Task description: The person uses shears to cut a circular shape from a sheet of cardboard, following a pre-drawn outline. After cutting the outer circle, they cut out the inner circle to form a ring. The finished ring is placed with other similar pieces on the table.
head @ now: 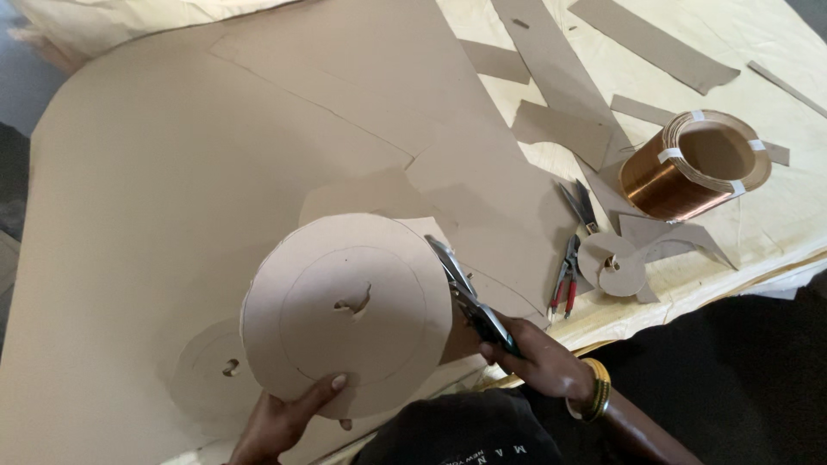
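Note:
My left hand grips the lower edge of a round brown cardboard disc, thumb on top. The disc has a drawn inner circle and a torn hole at its centre. In my right hand, metal shears are held by their handles, and their blades meet the disc's right rim. A gold bangle sits on my right wrist. Under the disc lies a large brown cardboard sheet.
A second, flatter disc with a small hole lies on the sheet at lower left. A copper wire coil, red-handled pliers, another pair of cutters, a small cardboard disc and cardboard strips rest on the cream cloth at right.

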